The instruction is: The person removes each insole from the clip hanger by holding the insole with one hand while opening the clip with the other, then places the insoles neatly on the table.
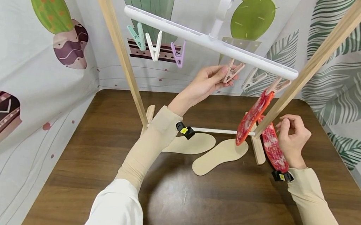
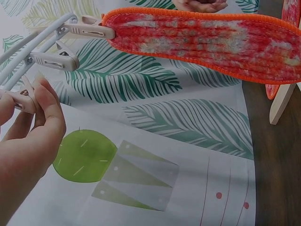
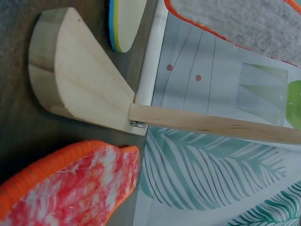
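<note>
My left hand (image 1: 206, 81) is raised to the white clip hanger (image 1: 205, 40). It pinches a pink clothespin (image 1: 233, 72) that hangs from the bar; no fabric shows in that peg. To its right, another pink clothespin (image 1: 278, 85) grips one end of a red insole (image 1: 254, 118) with orange edging, which dangles down. Its grey back (image 3: 244, 23) faces the right wrist camera. By the rack's right post, my right hand (image 1: 294, 139) hovers with loosely curled fingers and nothing visible in them. Beside it on the table lies a second red insole (image 1: 273, 146).
Two beige insoles (image 1: 219, 157) lie beneath the wooden rack (image 1: 118, 47). Green, white and purple pegs (image 1: 177, 54) hang at the bar's left; a pale peg (image 1: 253, 79) hangs between the pink ones. The rack's foot (image 1: 258, 148) stands near the second red insole.
</note>
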`<state>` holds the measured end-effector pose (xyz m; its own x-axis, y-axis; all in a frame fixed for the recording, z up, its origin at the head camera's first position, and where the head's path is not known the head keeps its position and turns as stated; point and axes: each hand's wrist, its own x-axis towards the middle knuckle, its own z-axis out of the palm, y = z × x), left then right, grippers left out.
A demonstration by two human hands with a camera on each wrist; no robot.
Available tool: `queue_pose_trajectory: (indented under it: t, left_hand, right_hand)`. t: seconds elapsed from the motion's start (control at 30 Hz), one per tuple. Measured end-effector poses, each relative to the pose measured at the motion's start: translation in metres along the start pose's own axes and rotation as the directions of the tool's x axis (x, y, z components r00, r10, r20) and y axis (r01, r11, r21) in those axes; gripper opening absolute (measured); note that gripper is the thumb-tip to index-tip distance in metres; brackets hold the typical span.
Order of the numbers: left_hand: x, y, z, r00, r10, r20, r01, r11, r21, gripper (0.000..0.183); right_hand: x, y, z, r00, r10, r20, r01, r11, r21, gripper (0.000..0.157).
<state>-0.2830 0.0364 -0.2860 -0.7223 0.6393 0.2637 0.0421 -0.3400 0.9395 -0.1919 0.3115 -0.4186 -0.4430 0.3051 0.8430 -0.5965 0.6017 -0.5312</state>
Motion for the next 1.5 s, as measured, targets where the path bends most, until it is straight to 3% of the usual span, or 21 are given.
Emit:
queue_pose_trajectory:
  t: [0.3, 0.63, 0.83, 1.1, 1.3, 1.5]
  left_hand:
    - [0.000, 0.000, 0.000, 1.000, 0.011, 0.009, -0.011, 1.000, -0.011, 0.038]
    - [-0.001, -0.001, 0.000, 1.000, 0.005, 0.009, -0.005, 1.000, -0.009, 0.038]
    - [-0.001, 0.000, 0.000, 1.000, 0.007, 0.002, -0.007, 1.000, -0.017, 0.037]
    - [0.000, 0.000, 0.000, 1.000, 0.014, 0.012, -0.014, 0.999, -0.033, 0.037]
    - [0.000, -0.001, 0.000, 0.999, 0.022, 0.031, -0.021, 0.999, -0.035, 0.038]
    - [-0.001, -0.001, 0.000, 0.999, 0.015, 0.032, -0.014, 0.999, -0.046, 0.039]
  right_hand:
    - [-0.001, -0.011, 0.005, 0.996, -0.071, 0.052, 0.072, 0.997, -0.027, 0.021]
    - [-0.006, -0.012, 0.006, 0.992, -0.064, 0.108, 0.070, 0.996, -0.055, 0.023]
    - [-0.007, -0.014, 0.009, 0.972, -0.051, 0.230, 0.079, 0.990, -0.117, 0.026]
    - [-0.009, -0.014, 0.013, 0.955, -0.035, 0.295, 0.075, 0.989, -0.126, 0.026]
    - [-0.011, -0.012, 0.012, 0.926, 0.032, 0.377, 0.026, 0.989, -0.146, 0.027]
    - [-0.014, -0.013, 0.014, 0.906, 0.041, 0.420, 0.003, 0.995, -0.104, 0.036]
